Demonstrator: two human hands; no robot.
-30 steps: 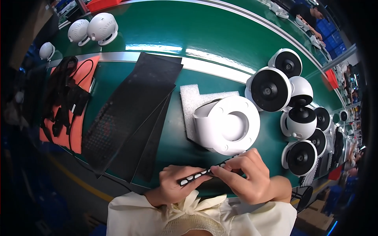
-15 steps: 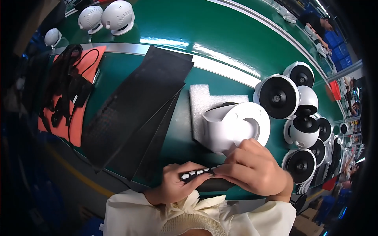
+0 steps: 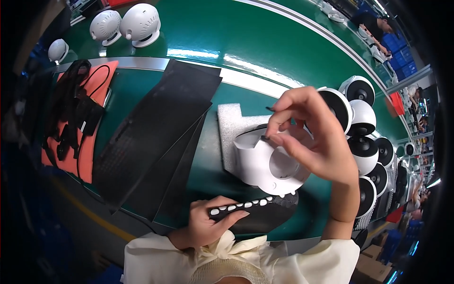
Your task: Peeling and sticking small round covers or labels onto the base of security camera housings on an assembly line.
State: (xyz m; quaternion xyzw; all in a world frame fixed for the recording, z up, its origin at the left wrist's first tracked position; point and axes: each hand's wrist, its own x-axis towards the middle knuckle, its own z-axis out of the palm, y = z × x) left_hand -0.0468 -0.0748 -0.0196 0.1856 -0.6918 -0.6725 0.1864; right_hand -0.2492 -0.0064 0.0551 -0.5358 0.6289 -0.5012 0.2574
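Note:
My left hand (image 3: 204,222) pinches the end of a black sheet (image 3: 260,219) with dark round pads and a row of white spots along its upper edge. Raised above a white camera housing (image 3: 255,163), my right hand (image 3: 316,135) curls its fingers, with a small black pad (image 3: 265,138) at the thumb tip. A second small dark bit (image 3: 269,109) shows at another fingertip. The housing lies on its side with its round base facing up, against a white foam block (image 3: 229,113); my right hand hides part of it.
Several white cameras with black fronts (image 3: 362,154) cluster on the right. Large black sheets (image 3: 151,128) lie left of the foam. Black cables and adapters rest on an orange foam pad (image 3: 109,71). White units (image 3: 141,26) stand on the green belt behind. A person (image 3: 373,31) works far right.
My right hand has left the black sheet and risen over the housing with small black bits at its fingertips. More of the sheet shows. The housing has turned slightly.

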